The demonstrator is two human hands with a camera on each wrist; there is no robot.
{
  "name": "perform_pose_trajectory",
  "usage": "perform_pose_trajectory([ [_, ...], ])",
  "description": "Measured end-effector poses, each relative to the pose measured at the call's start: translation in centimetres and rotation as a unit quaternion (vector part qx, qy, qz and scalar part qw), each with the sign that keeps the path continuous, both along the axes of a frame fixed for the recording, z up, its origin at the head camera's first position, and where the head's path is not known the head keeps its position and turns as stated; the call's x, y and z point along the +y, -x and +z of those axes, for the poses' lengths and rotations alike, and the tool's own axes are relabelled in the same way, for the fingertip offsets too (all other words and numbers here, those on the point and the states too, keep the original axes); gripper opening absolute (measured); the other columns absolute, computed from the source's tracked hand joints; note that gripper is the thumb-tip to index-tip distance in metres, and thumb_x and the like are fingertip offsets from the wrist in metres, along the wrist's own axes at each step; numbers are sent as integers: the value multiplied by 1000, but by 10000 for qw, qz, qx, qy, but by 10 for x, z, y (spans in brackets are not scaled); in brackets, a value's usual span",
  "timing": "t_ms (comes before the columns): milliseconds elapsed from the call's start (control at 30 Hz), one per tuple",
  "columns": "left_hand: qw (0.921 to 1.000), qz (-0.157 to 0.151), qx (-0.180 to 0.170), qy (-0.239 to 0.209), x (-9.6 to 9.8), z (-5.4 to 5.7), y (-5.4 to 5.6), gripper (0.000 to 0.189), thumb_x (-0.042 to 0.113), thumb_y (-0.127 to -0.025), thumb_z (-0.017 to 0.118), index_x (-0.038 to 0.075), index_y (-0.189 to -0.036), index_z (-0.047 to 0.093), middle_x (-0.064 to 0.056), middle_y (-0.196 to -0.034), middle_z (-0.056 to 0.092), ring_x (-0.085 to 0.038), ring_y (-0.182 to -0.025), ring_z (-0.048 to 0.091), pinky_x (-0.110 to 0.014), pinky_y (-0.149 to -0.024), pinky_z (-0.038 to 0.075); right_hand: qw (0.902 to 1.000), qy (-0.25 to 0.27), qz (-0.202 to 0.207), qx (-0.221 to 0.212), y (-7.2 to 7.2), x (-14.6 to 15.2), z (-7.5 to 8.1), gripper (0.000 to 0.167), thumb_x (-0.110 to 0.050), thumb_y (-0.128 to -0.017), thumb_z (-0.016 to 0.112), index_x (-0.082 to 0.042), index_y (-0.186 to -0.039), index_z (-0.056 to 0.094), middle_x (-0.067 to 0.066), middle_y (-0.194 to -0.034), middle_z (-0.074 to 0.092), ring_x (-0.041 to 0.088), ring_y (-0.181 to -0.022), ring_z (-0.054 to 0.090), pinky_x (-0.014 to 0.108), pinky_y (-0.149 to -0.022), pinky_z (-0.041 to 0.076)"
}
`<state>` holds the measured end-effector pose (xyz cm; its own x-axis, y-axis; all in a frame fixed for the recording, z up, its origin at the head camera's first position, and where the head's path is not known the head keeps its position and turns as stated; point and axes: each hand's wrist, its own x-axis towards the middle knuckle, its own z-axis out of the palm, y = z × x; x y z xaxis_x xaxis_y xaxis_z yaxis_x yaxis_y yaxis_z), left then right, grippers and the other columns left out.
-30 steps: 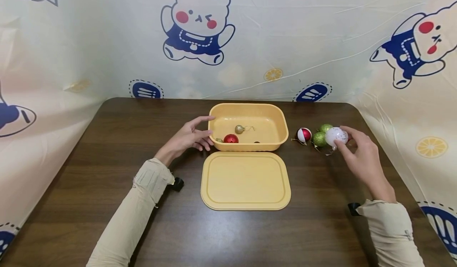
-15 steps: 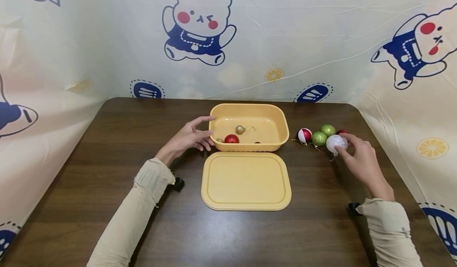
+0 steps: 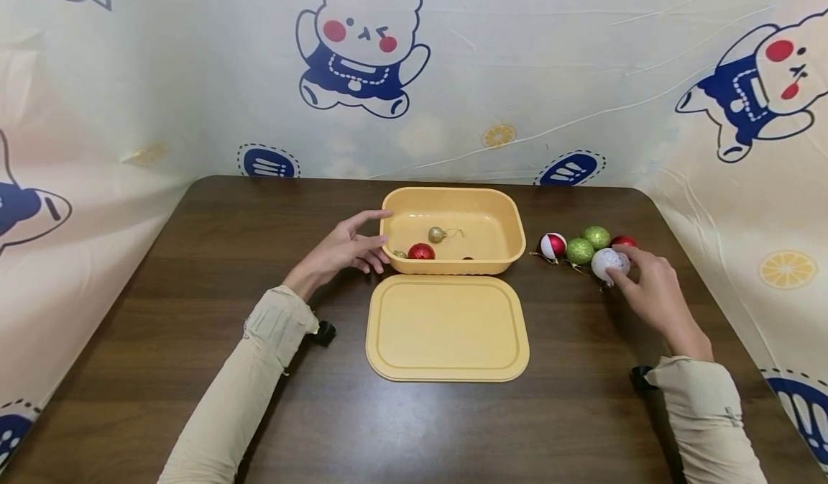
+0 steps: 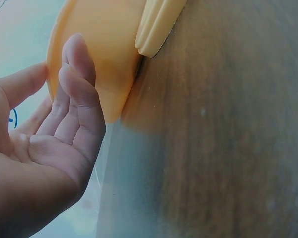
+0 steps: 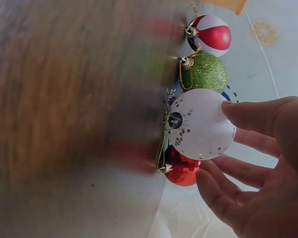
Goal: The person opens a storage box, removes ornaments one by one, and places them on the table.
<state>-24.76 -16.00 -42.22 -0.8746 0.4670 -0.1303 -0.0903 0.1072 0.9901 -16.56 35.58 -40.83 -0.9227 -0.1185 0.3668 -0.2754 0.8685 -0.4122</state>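
My right hand (image 3: 656, 293) holds a white Christmas bauble (image 3: 605, 265) with dark glitter specks, thumb on its near side and fingers behind. In the right wrist view a red bauble (image 5: 183, 168) sits right beside it, near the fingertips. Two green glitter baubles (image 3: 579, 251) and a red-and-white one (image 3: 553, 245) lie in the same cluster to the left. My left hand (image 3: 343, 250) rests thumb and index fingertip at the left rim of a yellow box (image 3: 517, 243), fingers loose. Inside lie a red bauble (image 3: 422, 252) and a small gold one (image 3: 437, 234).
A flat yellow lid (image 3: 448, 328) lies on the brown table (image 3: 259, 218) just in front of the box. More small ornaments show partly behind the box's front wall. A printed cloth (image 3: 466, 74) hangs along the back and sides of the table.
My right hand has brought the white bauble slightly nearer and lower, uncovering the red bauble behind it. The left hand stays at the box rim.
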Motion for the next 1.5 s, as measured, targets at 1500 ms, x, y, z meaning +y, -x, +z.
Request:
perform_pose_trajectory([
  [1500, 10000, -37, 45, 39, -2, 0, 0, 56, 18, -102, 59, 20, -153, 37, -25, -90, 72, -26, -67, 71, -37, -58, 58, 9983, 91, 559, 116, 22, -109, 59, 34, -11, -95, 67, -1, -127, 63, 21, -132, 59, 41, -125, 44, 61, -104, 35],
])
